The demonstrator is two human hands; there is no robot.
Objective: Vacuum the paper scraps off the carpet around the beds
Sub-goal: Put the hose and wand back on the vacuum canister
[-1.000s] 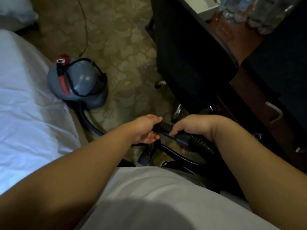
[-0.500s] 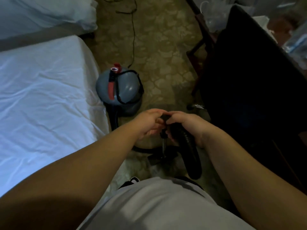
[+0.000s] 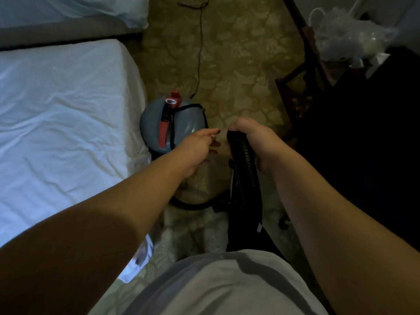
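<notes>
A round grey vacuum cleaner [image 3: 181,126] with a red handle stands on the patterned beige carpet [image 3: 236,64] beside the white bed [image 3: 63,123]. My right hand [image 3: 254,142] grips the top of the black ribbed vacuum hose [image 3: 244,160], which runs down toward my body. My left hand [image 3: 200,146] hovers just left of the hose end with fingers extended, holding nothing. The hose loops along the floor back to the vacuum. No paper scraps are plainly visible on the carpet.
A black power cord [image 3: 200,42] trails up the carpet from the vacuum. A dark chair [image 3: 363,133] and wooden furniture [image 3: 302,53] stand on the right, with a plastic bag [image 3: 347,35] on top. A second bed [image 3: 68,12] lies at the top left.
My left hand has let go of the hose end and moved slightly left. My view has tilted, so the vacuum sits nearer the middle.
</notes>
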